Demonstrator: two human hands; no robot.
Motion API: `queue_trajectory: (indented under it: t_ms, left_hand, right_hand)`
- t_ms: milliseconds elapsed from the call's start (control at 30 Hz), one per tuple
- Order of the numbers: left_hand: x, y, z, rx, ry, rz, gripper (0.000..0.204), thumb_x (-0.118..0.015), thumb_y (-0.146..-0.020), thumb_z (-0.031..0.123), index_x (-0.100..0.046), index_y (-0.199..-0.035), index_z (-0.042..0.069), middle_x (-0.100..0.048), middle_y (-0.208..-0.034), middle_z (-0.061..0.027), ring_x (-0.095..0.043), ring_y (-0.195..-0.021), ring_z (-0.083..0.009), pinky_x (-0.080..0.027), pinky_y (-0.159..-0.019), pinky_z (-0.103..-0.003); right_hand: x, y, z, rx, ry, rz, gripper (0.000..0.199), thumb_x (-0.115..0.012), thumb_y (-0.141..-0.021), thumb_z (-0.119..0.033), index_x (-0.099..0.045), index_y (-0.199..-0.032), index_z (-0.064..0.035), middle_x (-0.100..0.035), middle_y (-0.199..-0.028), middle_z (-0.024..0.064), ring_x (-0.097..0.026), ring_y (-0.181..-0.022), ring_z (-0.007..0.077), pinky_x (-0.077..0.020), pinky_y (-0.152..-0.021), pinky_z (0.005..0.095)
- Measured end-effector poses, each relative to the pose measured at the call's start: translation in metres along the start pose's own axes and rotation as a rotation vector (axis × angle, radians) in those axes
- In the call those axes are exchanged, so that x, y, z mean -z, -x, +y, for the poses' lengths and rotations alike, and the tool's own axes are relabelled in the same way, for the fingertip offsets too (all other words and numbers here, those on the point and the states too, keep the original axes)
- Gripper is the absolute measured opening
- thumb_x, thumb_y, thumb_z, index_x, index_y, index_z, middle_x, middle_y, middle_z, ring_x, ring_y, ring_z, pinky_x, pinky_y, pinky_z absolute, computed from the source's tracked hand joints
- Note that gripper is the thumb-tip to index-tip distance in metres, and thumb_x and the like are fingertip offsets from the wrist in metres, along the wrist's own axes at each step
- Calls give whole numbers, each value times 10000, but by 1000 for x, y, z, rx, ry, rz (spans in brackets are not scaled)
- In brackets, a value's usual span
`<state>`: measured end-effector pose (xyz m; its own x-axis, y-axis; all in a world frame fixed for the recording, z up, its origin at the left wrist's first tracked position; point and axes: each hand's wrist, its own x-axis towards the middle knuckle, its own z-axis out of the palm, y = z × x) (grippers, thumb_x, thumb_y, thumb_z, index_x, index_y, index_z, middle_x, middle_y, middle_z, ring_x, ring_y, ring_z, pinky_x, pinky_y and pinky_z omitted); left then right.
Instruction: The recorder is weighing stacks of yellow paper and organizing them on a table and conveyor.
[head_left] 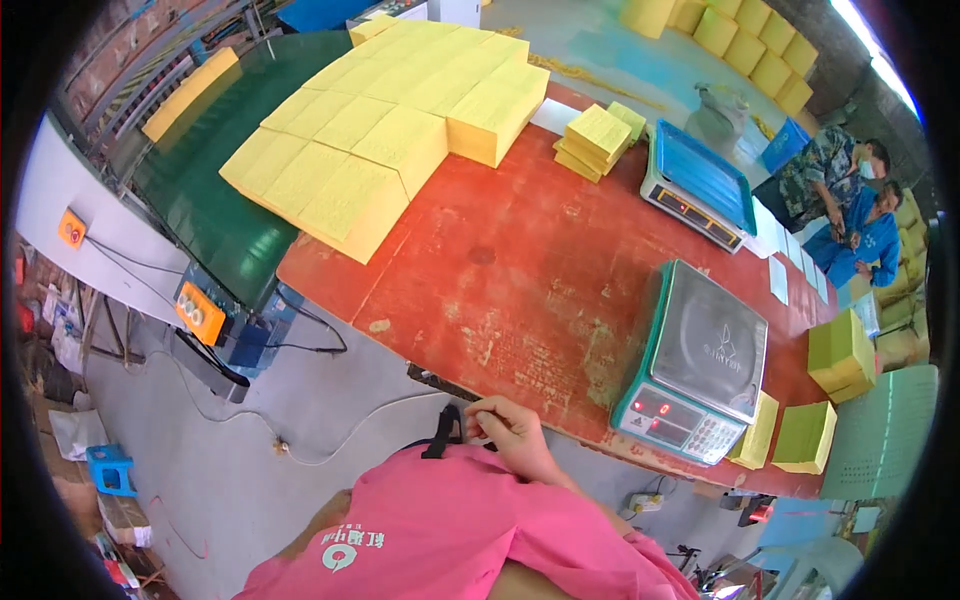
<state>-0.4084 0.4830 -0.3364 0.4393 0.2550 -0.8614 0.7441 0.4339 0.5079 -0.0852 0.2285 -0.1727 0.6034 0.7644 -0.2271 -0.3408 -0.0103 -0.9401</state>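
Observation:
My right hand (508, 432) is in front of my body, just off the near edge of the red table (480, 300). Its fingers are curled in, and what they hold, if anything, is hidden. Next to it is a black strap (443, 432) by my pink clothing (430, 510). Only part of my left arm (318, 522) shows, at my side; the left hand is out of sight. To the right of my right hand, a teal digital scale (700, 355) with a bare metal pan stands on the table. Large blocks of yellow paper (370, 130) are packed together at the table's far left.
Smaller yellow stacks (597, 138) and a second scale with a blue tray (703, 180) stand farther back. Yellow blocks (841, 350) sit at the right end. A green conveyor belt (215, 200) adjoins on the left. Two people (850, 215) work beyond the table. A cable (330, 455) crosses the floor.

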Motion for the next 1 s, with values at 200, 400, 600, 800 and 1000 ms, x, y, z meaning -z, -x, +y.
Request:
queue_trajectory:
  t_ms: [200,400,600,800,1000]
  left_hand:
    - [-11,-5,213,-392,-269,-172,242,-638,-923,286,-652,-995,56,-615,-758,-3,-553,-618,-86,-455,-565,-246]
    - [-118,-51,477,-1132,-514,-140,207,-614,-952,215,-604,-1043,30,-621,-825,-20,-592,-690,-118,-491,-632,-278]
    - [-223,-204,669,-1758,-848,556,399,-636,-867,282,-605,-1169,22,-653,-1033,-215,-620,-1031,-377,-488,-900,-451]
    - [-155,-302,778,-1526,-990,475,493,-518,-928,366,-577,-1210,-34,-555,-1294,-261,-505,-1221,-405,-386,-1045,-469]
    - [-258,-260,748,-1420,-1554,699,474,-404,-1011,378,-567,-1223,-14,-547,-1317,-227,-474,-1277,-365,-276,-1109,-563]
  right_hand:
    - [11,-33,38,306,634,474,186,-592,-867,25,-658,-1039,1,-669,-1007,124,-644,-928,224,-519,-813,325]
    - [12,-60,44,536,939,673,288,-625,-781,4,-643,-1067,-21,-607,-1168,156,-566,-1108,356,-472,-924,434]
    - [18,-57,60,452,1119,851,333,-644,-753,-40,-633,-1086,-52,-602,-1205,133,-563,-1144,338,-451,-957,430]
    - [12,-70,63,423,1115,558,362,-593,-799,-136,-571,-1144,-28,-527,-1330,142,-466,-1297,327,-424,-984,442]
    - [22,-55,66,309,1124,637,368,-607,-806,-185,-548,-1126,-13,-492,-1344,177,-431,-1318,337,-406,-995,454]
